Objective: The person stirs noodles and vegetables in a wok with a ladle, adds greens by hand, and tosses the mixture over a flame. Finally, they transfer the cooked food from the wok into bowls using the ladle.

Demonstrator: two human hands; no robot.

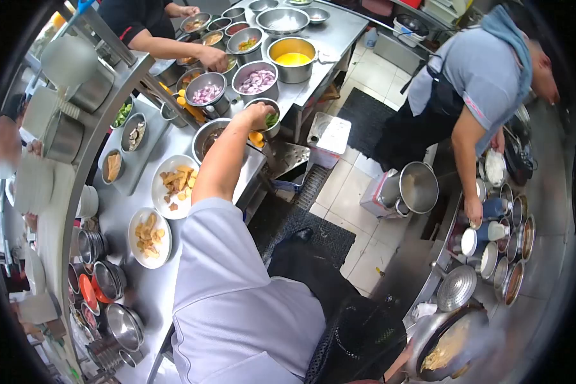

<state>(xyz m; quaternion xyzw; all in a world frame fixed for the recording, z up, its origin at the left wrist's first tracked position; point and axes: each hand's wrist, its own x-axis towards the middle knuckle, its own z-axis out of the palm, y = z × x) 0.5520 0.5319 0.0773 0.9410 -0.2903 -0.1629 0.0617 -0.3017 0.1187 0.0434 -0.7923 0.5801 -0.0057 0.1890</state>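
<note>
your left hand's fingertips are hard to make out: they dip past the rim of a metal pot (pixel 274 132) at 11 o'clock, so you cannot tell whether they are closed on anything. your right hand (pixel 400 363), at 5 o'clock, is partly cut off by the bottom edge and by your dark apron (pixel 339 320); its fingers are too hidden to tell whether they are spread or gripping. steam blurs part of the wok (pixel 436 329) beside it. your left hand (pixel 256 115) bends downward over the pot, and the chopped greens (pixel 272 120) inside show at about 4 o'clock from it, right beside the fingers. a pot of cut onions (pixel 256 81) stands near it at 12 o'clock on the bench (pixel 201 246). from your right hand, the wok lies just beside at 2 o'clock, with pale food (pixel 449 347) spread inside it.
</note>
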